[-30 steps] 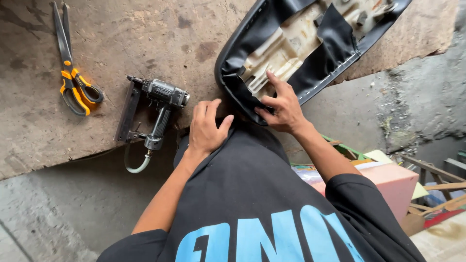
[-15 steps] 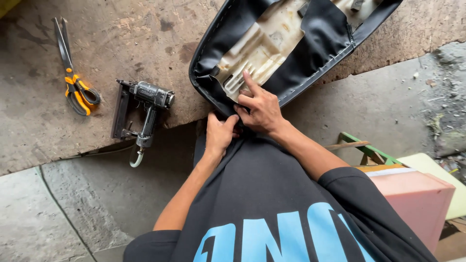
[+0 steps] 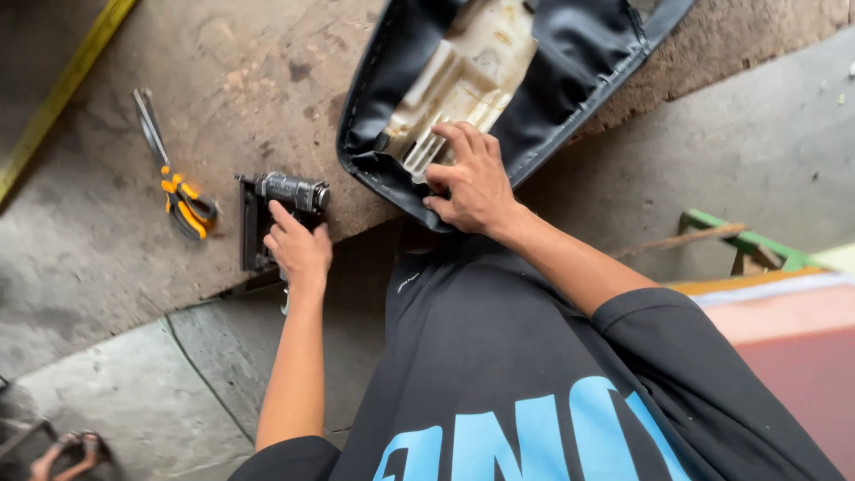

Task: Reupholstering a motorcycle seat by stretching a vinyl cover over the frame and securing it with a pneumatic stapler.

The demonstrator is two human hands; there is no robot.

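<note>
Worn wooden workbench (image 3: 178, 53) under me, concrete floor beyond its edge. Landmark: upturned motorcycle seat (image 3: 570, 80), black vinyl cover wrapped over its pale plastic base, sitting at the bench edge right in front of my chest.

Change since a moment ago: my left hand (image 3: 300, 249) has left the vinel edge of the seat and gone left of it to the pneumatic stapler (image 3: 280, 214). Fingers are curled over the stapler's body, closing on it; tool looks to be resting on the bench, not lifted yet.

My right hand (image 3: 472, 183) is pressed on the near end of the seat, fingers spread flat on the base, thumb side pinning the folded vinyl against the rim. Not clenched, a pressing hold.

Orange-handled scissors (image 3: 174, 183) lie further left of the seat, past the stapler, untouched.

Reads as: cover tensioned, fastening is up.
</note>
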